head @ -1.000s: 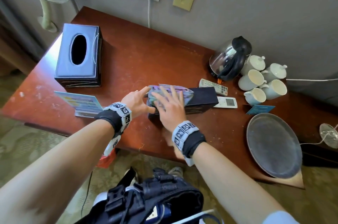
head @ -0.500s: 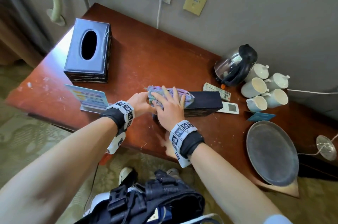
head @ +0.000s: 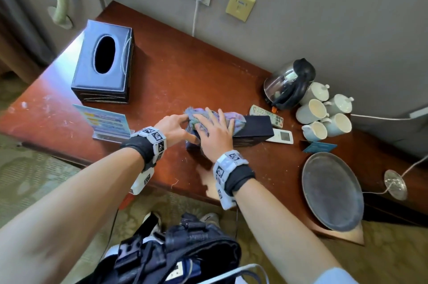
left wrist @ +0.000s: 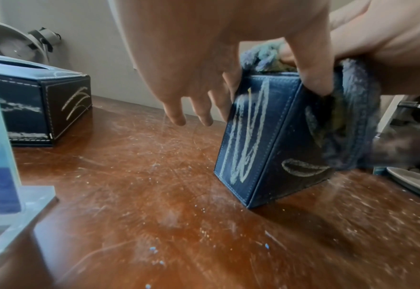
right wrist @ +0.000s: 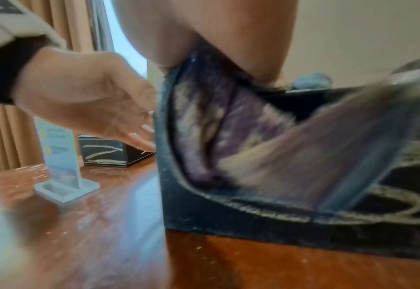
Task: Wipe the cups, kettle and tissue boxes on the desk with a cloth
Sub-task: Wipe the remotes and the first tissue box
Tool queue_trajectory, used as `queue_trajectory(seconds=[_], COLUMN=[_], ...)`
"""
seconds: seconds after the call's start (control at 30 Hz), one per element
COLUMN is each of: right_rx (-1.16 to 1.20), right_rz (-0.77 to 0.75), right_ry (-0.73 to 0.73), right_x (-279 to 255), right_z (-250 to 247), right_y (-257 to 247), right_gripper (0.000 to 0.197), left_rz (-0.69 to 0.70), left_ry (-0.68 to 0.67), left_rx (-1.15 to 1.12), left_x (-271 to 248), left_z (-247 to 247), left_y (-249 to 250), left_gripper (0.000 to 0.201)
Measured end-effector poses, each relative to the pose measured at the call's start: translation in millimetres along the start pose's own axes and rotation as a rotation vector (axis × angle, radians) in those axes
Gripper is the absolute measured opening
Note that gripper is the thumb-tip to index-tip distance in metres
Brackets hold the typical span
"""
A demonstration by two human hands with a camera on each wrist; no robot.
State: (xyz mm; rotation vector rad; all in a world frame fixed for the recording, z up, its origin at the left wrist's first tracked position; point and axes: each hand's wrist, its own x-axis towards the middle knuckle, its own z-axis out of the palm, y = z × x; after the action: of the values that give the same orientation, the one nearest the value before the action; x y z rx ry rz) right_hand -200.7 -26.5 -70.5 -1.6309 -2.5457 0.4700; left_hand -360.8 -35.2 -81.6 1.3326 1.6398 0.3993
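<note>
Two hands work the near box (head: 252,126) at mid-desk (head: 185,70): my left hand (head: 172,125) pinches its end, thumb in front. My right hand (head: 214,135) lies flat, fingers spread, on the cloth (head: 236,119); I judge firm, even pressure along the top wipes best.

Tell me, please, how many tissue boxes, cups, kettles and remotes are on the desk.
Tissue boxes: 2
Cups: 5, two of them lidded
Kettle: 1
Remotes: 2
Total: 10
</note>
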Motion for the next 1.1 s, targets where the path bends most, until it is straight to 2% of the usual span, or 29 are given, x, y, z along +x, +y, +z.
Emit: queue_trajectory(seconds=[0.07,0.13,0.2,0.37,0.47,0.53,0.6,0.7,0.8,0.87,0.93,1.0,1.1], right_rx=[-0.024,-0.018,-0.033,-0.073,-0.092,-0.087,-0.054,0.052,0.130,0.131,0.073,0.042,0.067], right_rz=[0.038,0.175,0.235,-0.012,-0.099,-0.132,0.002,0.313,0.409,0.375,0.239,0.096,0.029], right_ry=[-0.013,0.033,0.054,-0.048,-0.097,-0.043,0.103,0.168,0.318,0.371,0.337,0.284,0.201], right_x=[4.3,5.5,7.9,14.6,18.7,15.6,9.2,-12.1,-15.8,-12.2,-14.4,-19.8,-23.0], right_z=[-8.0,-20.1,-21.2,-2.0,-7.5,-15.8,-27.6,-41.7,-30.6,-15.2,-2.4,4.6,-2.2], right_y=[22.6,47.4,47.8,4.1,12.9,35.5,82.0,151.3,142.9,112.4,86.5,78.4,87.4], right_gripper=[0.041,0.041,0.040,0.038,0.040,0.042,0.044,0.038,0.036,0.038,0.043,0.048,0.043], left_rz=[-0.028,-0.045,-0.050,-0.058,-0.072,-0.080,-0.074,-0.058,-0.068,-0.064,-0.040,-0.013,0.040], left_ry=[0.017,0.026,0.028,-0.024,-0.009,0.007,0.016,0.015,0.021,0.011,-0.018,-0.037,-0.061], left_rx=[-0.002,-0.018,-0.054,-0.052,-0.026,-0.011,-0.008,-0.027,-0.030,-0.007,0.078,0.164,0.239], left_x=[-0.1,-0.1,-0.2,-2.7,-2.5,-1.7,-1.5,-0.9,-1.6,-2.7,-2.4,-3.5,-6.6], left_z=[-0.4,0.8,1.1,-3.6,-4.2,-2.1,-1.0,-1.1,-0.3,-1.1,0.4,4.3,8.3], left_y=[1.0,0.3,-0.1,4.8,3.1,1.9,1.1,-1.0,0.3,3.2,7.2,11.8,16.5], left_gripper=[0.090,0.089,0.089,0.087,0.098,0.099,0.095,0.094,0.093,0.092,0.088,0.079,0.066])
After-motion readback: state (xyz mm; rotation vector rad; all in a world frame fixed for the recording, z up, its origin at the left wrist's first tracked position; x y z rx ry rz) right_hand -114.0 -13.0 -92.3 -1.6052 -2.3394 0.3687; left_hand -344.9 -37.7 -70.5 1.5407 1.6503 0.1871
